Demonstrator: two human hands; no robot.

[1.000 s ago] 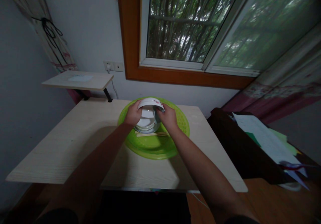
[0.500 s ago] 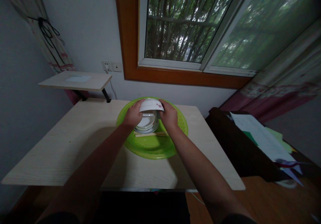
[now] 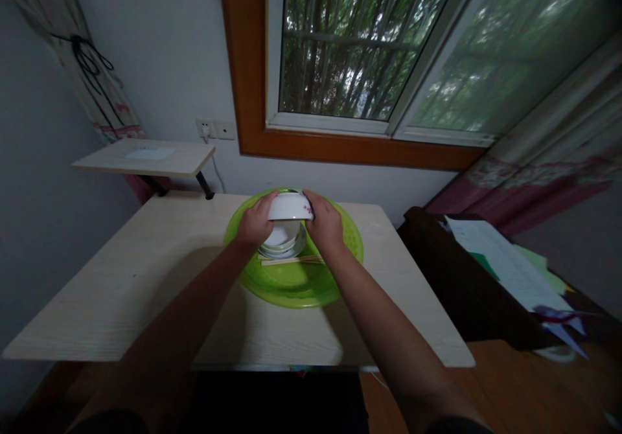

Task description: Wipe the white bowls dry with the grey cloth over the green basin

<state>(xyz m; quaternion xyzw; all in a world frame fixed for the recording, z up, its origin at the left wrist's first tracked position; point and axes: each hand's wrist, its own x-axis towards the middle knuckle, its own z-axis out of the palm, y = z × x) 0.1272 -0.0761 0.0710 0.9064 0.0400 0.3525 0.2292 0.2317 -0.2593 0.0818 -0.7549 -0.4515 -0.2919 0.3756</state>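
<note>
Between my two hands is a white bowl [image 3: 290, 207] with small red marks on its side, turned rim down. My left hand [image 3: 256, 222] grips its left side, and my right hand [image 3: 324, 222] grips its right side. Beneath the bowl, a stack of white dishes [image 3: 282, 238] sits in a large round green basin [image 3: 291, 295]; the held bowl covers part of the stack. Chopsticks [image 3: 290, 260] lie across the basin just in front of the dishes.
The basin rests on a pale wooden table [image 3: 179, 285]. A small raised shelf [image 3: 146, 157] with a paper on it stands at the back left. A window [image 3: 359, 45] is behind the table. To the right, papers [image 3: 505, 265] lie on a dark piece of furniture [image 3: 437, 278].
The bowl has tilted slightly so that its rim now looks more level, and it has shifted a little left with my right hand. Both hands still hold it.
</note>
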